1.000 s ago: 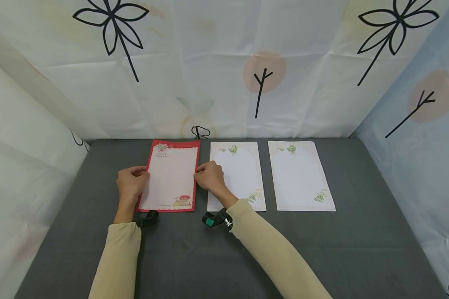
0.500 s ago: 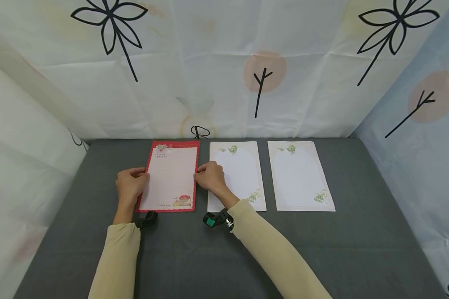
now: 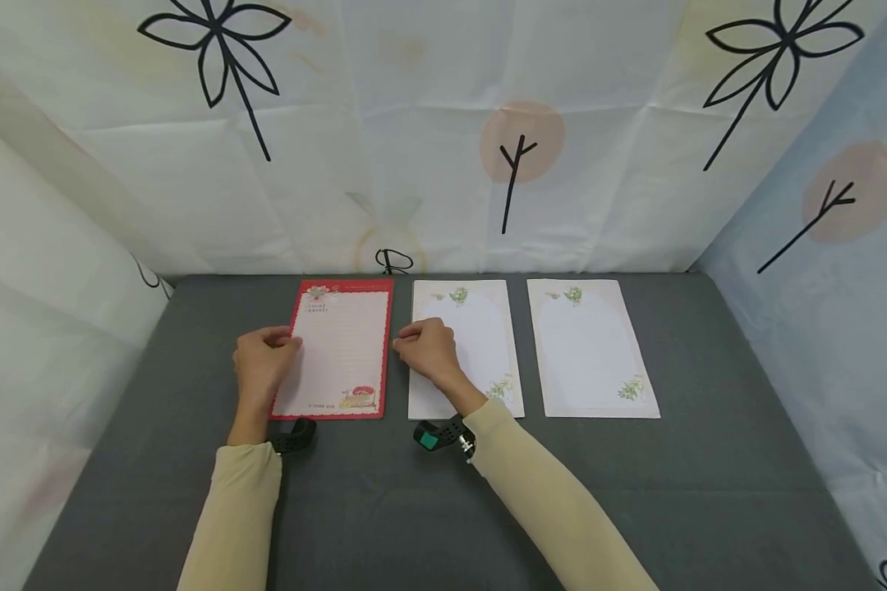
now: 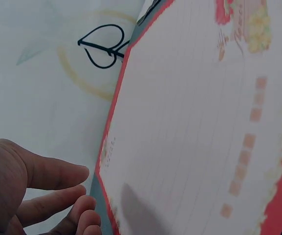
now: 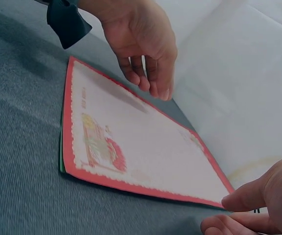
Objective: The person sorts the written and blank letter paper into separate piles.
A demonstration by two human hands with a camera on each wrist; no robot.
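Observation:
A red-bordered sheet of lined letter paper (image 3: 340, 353) lies flat at the left of the table, a thin green edge showing under it in the right wrist view. My left hand (image 3: 261, 361) is at its left edge, overlapping it in the head view. In the left wrist view the left fingers (image 4: 57, 174) are loosely bent with nothing between them. Just off the sheet's right edge is my right hand (image 3: 429, 351), over the left part of a white sheet with green leaf prints (image 3: 480, 345). The right thumb (image 5: 246, 196) is extended close to the red border.
A second white leaf-print sheet (image 3: 591, 353) lies to the right, in line with the others. Dark grey cloth covers the table (image 3: 384, 509). A white printed curtain (image 3: 414, 123) stands along the back and sides.
My right hand has moved slightly right, away from the red-bordered sheet's edge. The left hand has shifted a little to the right over the left border. The sheets lie as before.

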